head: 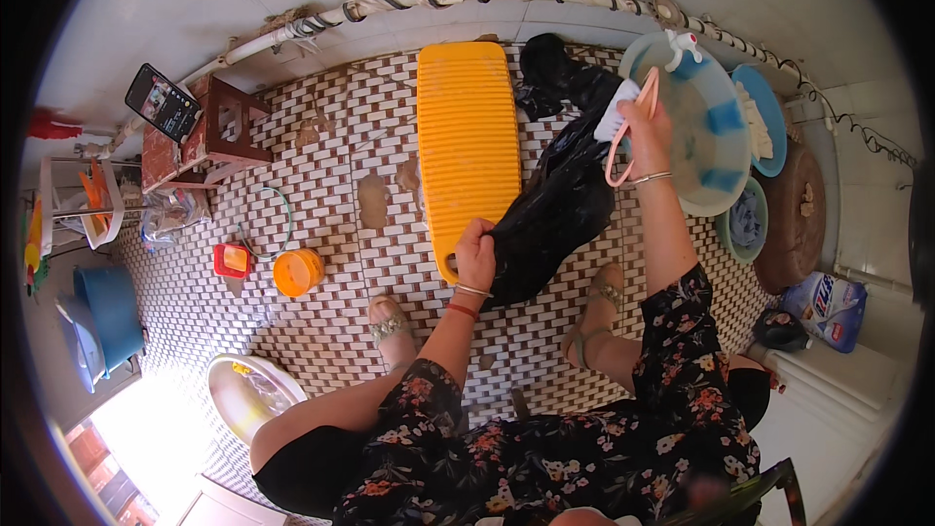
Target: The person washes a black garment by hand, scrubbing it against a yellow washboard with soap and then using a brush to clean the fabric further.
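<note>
My left hand (476, 256) grips the edge of a wet black cloth (559, 212), close to the hole at the near end of a yellow ridged plastic washboard (467, 153). The cloth drapes over the tiled floor to the right of the board, one bunched end lying by the wall. In my right hand (646, 135) is a scrub brush (616, 172) with a pink loop handle. Its white bristles (612, 117) face left, above the cloth; whether they touch it I cannot tell.
At right, a large basin (719, 124) of cloudy water stands beneath a tap (683, 47). Beside it are a blue basin (778, 117) and a green basin (761, 234) holding cloth. Leftward stand an orange tub (298, 272), a wooden stool (208, 131) with a phone (162, 102), and a white basin (219, 387).
</note>
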The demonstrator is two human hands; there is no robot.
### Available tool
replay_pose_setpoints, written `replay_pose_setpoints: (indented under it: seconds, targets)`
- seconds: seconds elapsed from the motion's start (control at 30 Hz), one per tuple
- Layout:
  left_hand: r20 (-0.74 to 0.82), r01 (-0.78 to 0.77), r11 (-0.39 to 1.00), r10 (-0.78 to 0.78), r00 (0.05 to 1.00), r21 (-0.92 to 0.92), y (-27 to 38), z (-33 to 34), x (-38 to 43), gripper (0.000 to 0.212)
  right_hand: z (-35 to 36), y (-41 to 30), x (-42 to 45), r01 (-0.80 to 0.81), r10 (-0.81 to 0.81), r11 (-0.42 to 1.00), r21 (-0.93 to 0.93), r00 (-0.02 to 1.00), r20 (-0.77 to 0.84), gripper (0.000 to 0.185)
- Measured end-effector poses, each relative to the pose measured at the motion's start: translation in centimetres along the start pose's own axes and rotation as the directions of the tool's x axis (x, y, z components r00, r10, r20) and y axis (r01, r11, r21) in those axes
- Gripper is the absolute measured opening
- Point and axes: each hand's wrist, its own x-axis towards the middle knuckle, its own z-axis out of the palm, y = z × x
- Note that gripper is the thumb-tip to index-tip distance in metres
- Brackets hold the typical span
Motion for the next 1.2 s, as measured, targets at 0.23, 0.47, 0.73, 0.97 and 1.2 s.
replay_pose_setpoints:
  seconds: [0.23, 0.47, 0.73, 0.97, 1.2]
  targets:
    - [-0.393, -0.169, 0.919, 0.312, 0.865, 0.357, 4.6, -0.7, 7.8, 0.036, 6.7, 1.7, 10.4, 0.468, -0.397, 0.789, -0.398, 0.883, 0.25, 0.061]
    - [0.435, -0.474, 0.326, 0.188, 0.881, 0.818, -6.0, -2.8, 1.1, 0.038, 14.4, 10.9, -2.7, 0.62, -0.337, 0.603, -0.502, 0.768, 0.545, 0.06]
    - [0.608, -0.621, 0.437, 0.191, 0.771, 0.651, -9.8, -4.5, 0.6, 0.027, 15.2, 18.2, -6.2, 0.982, -0.147, -0.188, -0.003, -0.025, 0.989, 0.066]
    - [0.381, -0.547, 0.543, 0.395, 0.836, 0.637, -7.6, -2.8, 2.4, 0.033, 14.6, 12.2, 14.1, 0.571, -0.065, 0.034, -0.821, 0.821, 0.568, 0.054]
    - [0.47, -0.545, 0.508, 0.281, 0.837, 0.667, -8.8, -6.4, 0.3, 0.018, 12.7, 17.8, -8.9, 0.996, -0.21, -0.084, 0.004, -0.022, 0.978, 0.065]
